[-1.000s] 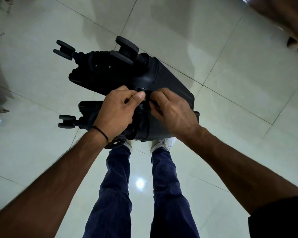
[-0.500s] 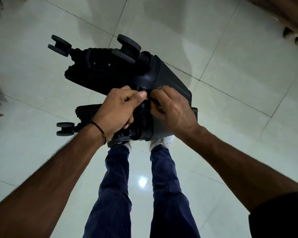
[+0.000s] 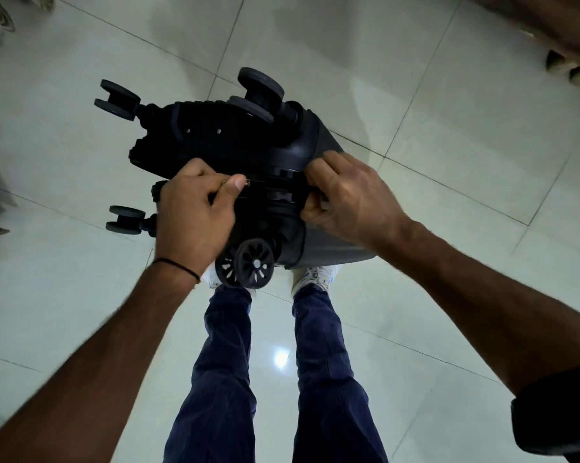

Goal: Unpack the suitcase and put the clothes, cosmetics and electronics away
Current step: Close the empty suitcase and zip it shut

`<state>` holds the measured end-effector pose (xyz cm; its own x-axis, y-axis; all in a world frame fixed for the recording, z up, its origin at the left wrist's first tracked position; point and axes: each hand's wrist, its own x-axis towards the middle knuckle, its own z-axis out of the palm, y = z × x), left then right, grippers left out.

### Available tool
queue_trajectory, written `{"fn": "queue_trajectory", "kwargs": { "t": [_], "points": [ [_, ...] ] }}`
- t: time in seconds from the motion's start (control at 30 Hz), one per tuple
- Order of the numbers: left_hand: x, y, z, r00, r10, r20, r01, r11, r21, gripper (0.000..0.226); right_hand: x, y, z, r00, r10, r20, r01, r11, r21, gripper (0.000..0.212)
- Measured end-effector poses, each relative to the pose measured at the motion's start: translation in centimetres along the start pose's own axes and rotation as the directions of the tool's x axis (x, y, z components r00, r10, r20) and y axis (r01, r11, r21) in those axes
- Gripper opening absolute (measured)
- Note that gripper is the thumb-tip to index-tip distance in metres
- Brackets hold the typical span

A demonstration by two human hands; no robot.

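A black hard-shell suitcase (image 3: 235, 138) stands upended on the tiled floor in front of my feet, its wheeled end turned up toward me. My left hand (image 3: 195, 218) pinches a small metal zipper pull (image 3: 248, 184) between thumb and forefinger at the seam between the two shells. My right hand (image 3: 352, 198) grips the suitcase's right edge, fingers curled over the upper shell and thumb under the seam. The contents are hidden.
Glossy pale floor tiles (image 3: 449, 121) surround the suitcase. Brown furniture with small feet (image 3: 562, 65) stands at the top right. Patterned fabric (image 3: 1, 15) shows at the top left corner. My legs in dark blue trousers (image 3: 228, 362) and white shoes stand just below the suitcase.
My left hand has pulled the zipper pull leftward along the seam, away from my right hand. My right hand has shifted right to grip the suitcase's edge.
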<state>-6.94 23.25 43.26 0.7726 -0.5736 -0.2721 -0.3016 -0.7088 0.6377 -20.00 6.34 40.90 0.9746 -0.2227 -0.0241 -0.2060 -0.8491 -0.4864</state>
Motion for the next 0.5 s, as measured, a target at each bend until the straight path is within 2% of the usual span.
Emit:
{"fn": "queue_trajectory", "kwargs": {
  "t": [0.13,0.23,0.37,0.43,0.5],
  "points": [
    [0.8,-2.5,0.4,0.996,-0.083,0.039,0.083,0.996,0.012,0.026,-2.4,2.3,-1.5,0.999,0.041,0.002,-0.04,0.998,-0.053,0.017],
    [1.0,-3.5,1.3,0.977,-0.18,0.111,0.187,0.981,-0.057,0.025,-4.5,4.8,-2.8,0.996,0.091,0.013,-0.09,0.994,-0.065,0.011],
    [0.5,-1.5,3.5,0.976,-0.147,0.164,0.169,0.977,-0.13,0.022,-6.4,8.0,-4.6,0.986,0.109,0.126,-0.107,0.994,-0.023,0.013],
    [0.3,0.2,4.9,0.981,-0.121,0.152,0.149,0.972,-0.184,0.021,-6.7,9.1,-5.6,0.969,0.178,0.172,-0.185,0.983,0.023,0.013],
    [0.0,1.8,6.1,0.987,-0.088,0.132,0.114,0.971,-0.212,0.019,-6.8,10.0,-7.3,0.92,0.335,0.203,-0.353,0.934,0.06,0.01]
  ]
}}
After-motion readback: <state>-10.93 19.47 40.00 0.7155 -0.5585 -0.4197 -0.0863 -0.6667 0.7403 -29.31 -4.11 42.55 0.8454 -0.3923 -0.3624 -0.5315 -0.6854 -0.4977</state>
